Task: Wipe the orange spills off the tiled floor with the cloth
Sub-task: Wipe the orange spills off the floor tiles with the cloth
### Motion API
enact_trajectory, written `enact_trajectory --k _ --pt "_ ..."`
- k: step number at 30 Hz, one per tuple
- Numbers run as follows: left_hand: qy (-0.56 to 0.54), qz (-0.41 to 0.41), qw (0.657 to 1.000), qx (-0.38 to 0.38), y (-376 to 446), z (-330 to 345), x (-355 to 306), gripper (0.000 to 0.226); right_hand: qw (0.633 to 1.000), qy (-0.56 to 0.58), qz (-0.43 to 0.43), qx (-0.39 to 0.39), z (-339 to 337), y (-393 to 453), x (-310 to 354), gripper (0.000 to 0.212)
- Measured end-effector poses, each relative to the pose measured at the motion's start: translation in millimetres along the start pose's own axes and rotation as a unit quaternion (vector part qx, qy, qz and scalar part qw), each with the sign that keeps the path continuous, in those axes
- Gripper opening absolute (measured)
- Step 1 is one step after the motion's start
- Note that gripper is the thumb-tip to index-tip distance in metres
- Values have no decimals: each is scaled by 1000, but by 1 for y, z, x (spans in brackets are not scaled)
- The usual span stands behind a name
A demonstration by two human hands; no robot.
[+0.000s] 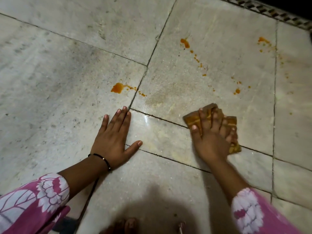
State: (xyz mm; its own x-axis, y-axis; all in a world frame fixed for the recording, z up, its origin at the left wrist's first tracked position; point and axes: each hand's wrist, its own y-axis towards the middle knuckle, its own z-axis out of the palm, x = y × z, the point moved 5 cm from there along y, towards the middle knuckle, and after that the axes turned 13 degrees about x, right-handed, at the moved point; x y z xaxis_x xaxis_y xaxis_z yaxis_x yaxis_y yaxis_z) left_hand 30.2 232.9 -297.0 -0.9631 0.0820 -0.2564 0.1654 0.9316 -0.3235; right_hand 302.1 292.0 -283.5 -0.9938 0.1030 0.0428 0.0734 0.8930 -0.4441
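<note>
Two hands are being kept low on the tiled floor (67, 68). Nearest, the left hand (113, 141) is being pressed flat as a prop, its fingers (121, 115) straight and spread narrowly, holding nothing. To its right, the cloth (194, 119) is being pinned to the floor under the right hand (213, 141), whose fingers (202, 118) are being curled over it, across a grout line. A faint yellowish sheen is showing on the floor between the two hands. Farther out, the orange spills are lying untouched: a blob (117, 87) just beyond the left fingertips, a trail of drops (185, 43) ahead and slightly left of the cloth, and specks (263, 40) toward the floor's far right edge. The right hand is judged nearer the trail, so a forward push of the cloth is being called for.
</note>
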Motion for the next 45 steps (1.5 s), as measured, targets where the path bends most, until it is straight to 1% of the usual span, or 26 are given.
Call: enact_trajectory --k 2,4,6,8,9,10,13,15,17,18,20,23,24,25,26,27,29,32,34,36,38,39,41,43,44,45 --pt "-47 4 999 -24 -1 -3 0 83 998 -29 -45 -13 16 -32 39 62" --pt "-115 3 991 -65 -3 -8 4 79 991 -32 -129 -13 26 -50 92 56" --pt "-160 1 982 -99 -6 -12 9 77 970 -54 -236 -14 30 -46 139 53" --pt "-186 -6 977 -104 -7 -13 14 78 944 -79 -320 7 20 -22 167 52" --pt "-182 -13 978 -99 -8 -13 16 80 940 -90 -330 21 12 -4 170 53" --pt "-159 -25 982 -95 -8 -14 19 82 944 -86 -317 32 2 15 167 53" --pt "-55 -93 991 -82 -12 -16 39 93 972 -43 -231 31 -21 53 126 53" --pt "-39 -120 990 -60 -13 -15 48 97 979 -50 -199 -11 -21 43 96 55" --pt "-46 -111 991 -54 -12 -14 49 94 976 -63 -206 -38 -8 16 90 57" --pt "-56 -102 991 -59 -11 -15 48 92 971 -71 -225 -42 1 0 98 55" --pt "-92 -91 988 -86 -13 -18 47 88 946 -97 -308 -32 17 -25 134 51" --pt "-156 -93 972 -150 -16 -23 55 83 881 -129 -455 -18 26 -24 215 50" --pt "-178 -93 966 -164 -17 -24 57 82 865 -133 -483 -22 23 -13 241 50" --pt "-191 -92 962 -172 -18 -24 58 81 858 -138 -494 -24 16 3 262 50" --pt "-195 -91 961 -175 -17 -24 58 81 861 -141 -488 -18 8 24 279 50" --pt "-192 -86 962 -175 -18 -24 57 82 873 -134 -468 -10 0 47 288 51" --pt "-181 -81 966 -166 -17 -24 56 82 914 -82 -398 -15 -22 89 278 51" --pt "-148 -85 975 -142 -16 -21 55 81 961 -30 -270 -49 -45 120 205 52" --pt "-114 -97 982 -113 -13 -17 54 82 978 -28 -198 -60 -48 111 147 57" --pt "-81 -113 987 -82 -10 -13 53 82 985 -33 -157 -62 -36 80 120 59" --pt "-55 -127 989 -57 -7 -8 54 82 983 -37 -167 -62 -16 39 134 57" --pt "-46 -132 989 -50 -7 -7 54 82 977 -44 -201 -53 -4 24 154 55" --pt "-35 -138 989 -43 -6 -5 55 81 952 -70 -296 -45 7 12 200 53" --pt "-27 -142 989 -42 -6 -5 55 81 924 -95 -367 -39 -2 30 237 52" --pt "-22 -143 989 -39 -5 -5 55 81 921 -105 -375 -23 -11 48 246 52" --pt "-18 -142 989 -33 -5 -4 55 81 926 -105 -363 -5 -20 69 245 52"
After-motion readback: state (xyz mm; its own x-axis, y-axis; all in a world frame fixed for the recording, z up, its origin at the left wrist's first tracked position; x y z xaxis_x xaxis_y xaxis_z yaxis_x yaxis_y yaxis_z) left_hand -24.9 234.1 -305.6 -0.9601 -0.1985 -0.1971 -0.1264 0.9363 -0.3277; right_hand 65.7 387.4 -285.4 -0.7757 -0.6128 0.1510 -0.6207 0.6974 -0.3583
